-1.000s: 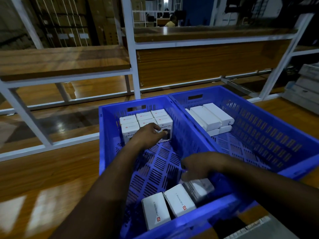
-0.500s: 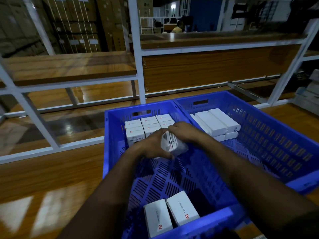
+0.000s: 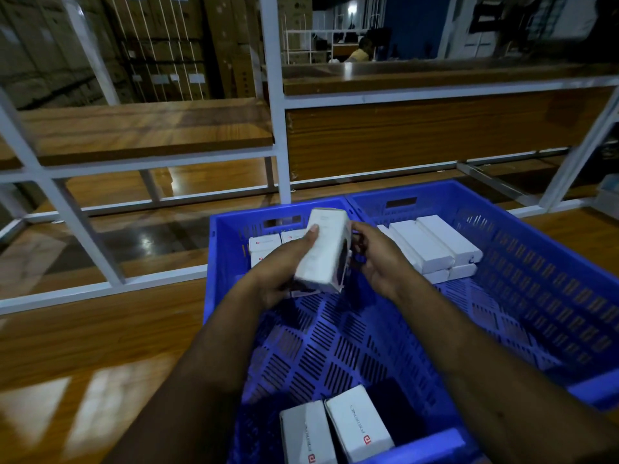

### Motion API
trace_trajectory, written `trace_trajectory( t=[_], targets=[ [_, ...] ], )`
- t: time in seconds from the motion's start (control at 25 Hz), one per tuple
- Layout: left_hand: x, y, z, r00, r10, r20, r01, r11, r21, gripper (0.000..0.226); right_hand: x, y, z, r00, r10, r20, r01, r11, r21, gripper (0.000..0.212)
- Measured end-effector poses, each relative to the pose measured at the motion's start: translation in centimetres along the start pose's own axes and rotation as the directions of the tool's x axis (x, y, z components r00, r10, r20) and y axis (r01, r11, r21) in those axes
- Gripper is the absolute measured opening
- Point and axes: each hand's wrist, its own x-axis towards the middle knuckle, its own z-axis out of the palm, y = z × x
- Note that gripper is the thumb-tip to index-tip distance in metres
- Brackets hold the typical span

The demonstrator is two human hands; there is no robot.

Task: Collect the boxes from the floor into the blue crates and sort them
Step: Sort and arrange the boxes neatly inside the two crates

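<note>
Lifted since half a second ago, the white box (image 3: 323, 251) now stands tilted above the left crate (image 3: 221, 262) near its far edge, the left hand (image 3: 284, 269) gripping its long sides, right hand (image 3: 375, 259) loosely curled beside it; it looks light and stiff.

Legible markings: the right of two white boxes (image 3: 358, 423) at the near end of the left blue crate (image 3: 217, 262) bears "PORTRONICS" with a red square logo. Its left neighbour (image 3: 306, 437) shows the same logo, lettering partly readable. Other print is illegible.
</note>
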Motion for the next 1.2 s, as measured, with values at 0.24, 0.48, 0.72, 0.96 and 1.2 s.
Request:
trace_trajectory(
  t=[0.24,0.48,0.72,0.96,1.2],
  targets=[
    [-0.3,0.5,-0.9,0.986,-0.118,0.121,0.146,0.956,-0.254,0.055,-0.4,-0.3,0.3,0.977,0.116,0.179,-0.126,0.991,0.048,0.030],
    [0.5,0.5,-2.5,0.996,-0.028,-0.080,-0.009,0.905,-0.425,0.076,0.1,-0.6,0.5,0.998,0.051,0.027,-0.056,0.973,0.224,0.023],
    [1.0,0.5,-2.0,0.957,0.094,-0.274,-0.150,0.970,-0.193,0.049,-1.3,-0.4,0.7,0.951,0.198,0.238,-0.233,0.964,0.128,0.036],
    [1.6,-0.1,-2.4,0.928,0.142,-0.345,-0.190,0.975,-0.111,0.085,-2.1,-0.3,1.0,0.895,0.247,0.372,-0.281,0.959,0.041,0.044],
    [0.7,0.4,-1.6,0.965,0.084,-0.249,-0.106,0.991,-0.076,0.039,-2.5,-0.2,1.1,0.883,0.290,0.369,-0.271,0.957,-0.103,0.042]
  ],
)
